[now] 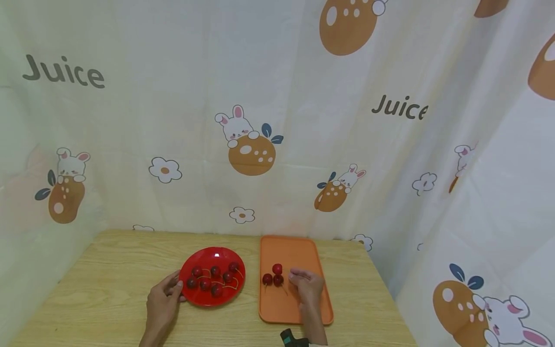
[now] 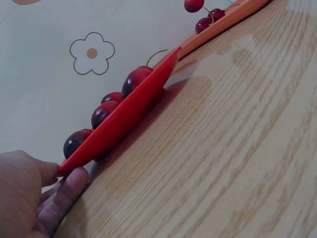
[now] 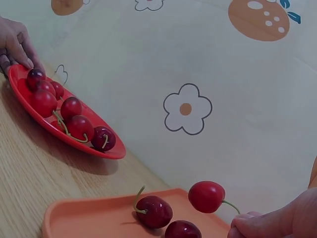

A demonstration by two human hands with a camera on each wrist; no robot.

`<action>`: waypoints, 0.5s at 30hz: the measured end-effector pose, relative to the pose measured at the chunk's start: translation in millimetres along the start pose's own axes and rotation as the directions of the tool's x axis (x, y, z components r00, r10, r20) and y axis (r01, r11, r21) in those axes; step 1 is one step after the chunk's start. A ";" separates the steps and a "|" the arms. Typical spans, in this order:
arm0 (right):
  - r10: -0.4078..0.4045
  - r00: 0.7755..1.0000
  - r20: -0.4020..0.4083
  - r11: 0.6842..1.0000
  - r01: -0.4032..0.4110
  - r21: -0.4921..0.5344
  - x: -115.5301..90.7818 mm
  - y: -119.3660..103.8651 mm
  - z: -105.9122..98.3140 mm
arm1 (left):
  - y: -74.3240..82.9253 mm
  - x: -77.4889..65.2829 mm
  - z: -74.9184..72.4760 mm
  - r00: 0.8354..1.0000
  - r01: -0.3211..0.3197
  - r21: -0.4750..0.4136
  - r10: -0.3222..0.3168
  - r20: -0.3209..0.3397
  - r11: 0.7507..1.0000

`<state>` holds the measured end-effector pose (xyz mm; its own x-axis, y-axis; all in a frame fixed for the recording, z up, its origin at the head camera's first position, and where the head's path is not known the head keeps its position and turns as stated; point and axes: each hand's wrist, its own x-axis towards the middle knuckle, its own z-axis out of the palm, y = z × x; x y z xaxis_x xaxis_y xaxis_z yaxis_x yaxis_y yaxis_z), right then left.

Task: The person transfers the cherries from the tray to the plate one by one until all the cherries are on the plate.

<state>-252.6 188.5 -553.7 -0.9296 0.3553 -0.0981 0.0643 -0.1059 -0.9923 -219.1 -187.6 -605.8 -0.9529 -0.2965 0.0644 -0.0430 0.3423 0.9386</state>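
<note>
My left hand (image 1: 162,299) grips the left rim of a round red plate (image 1: 197,302), thumb above and fingers below, as the left wrist view shows. Several dark red cherries (image 1: 205,285) with stems lie on that plate. Over the orange tray (image 1: 288,250), my right hand (image 1: 309,286) pinches the stem of a bright red cherry (image 3: 206,197) between thumb and fingertips. This cherry hangs above the tray in the right wrist view. Two darker cherries (image 3: 154,212) lie on the tray just beneath it.
Plate and tray sit side by side on a light wooden table (image 1: 108,289). A printed curtain (image 1: 182,120) with rabbits and flowers hangs behind the table and along its sides. A dark object with a green patch (image 1: 292,339) shows by the right wrist.
</note>
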 end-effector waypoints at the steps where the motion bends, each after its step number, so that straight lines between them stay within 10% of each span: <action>1: -0.001 1.000 0.002 1.000 0.001 -0.001 -0.6 -0.8 0.8 | 0.0 0.1 0.0 1.000 0.001 -0.004 -0.001 -0.002 1.000; 15: -0.013 0.999 0.049 1.000 0.013 -0.007 -2.7 -1.0 12.8 | -2.6 2.7 0.6 1.000 -0.007 0.008 0.007 0.000 1.000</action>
<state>-254.8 175.7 -551.5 -0.9469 0.3109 -0.0815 0.0544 -0.0947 -0.9940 -221.8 -188.8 -608.2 -0.9530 -0.2947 0.0708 -0.0393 0.3516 0.9353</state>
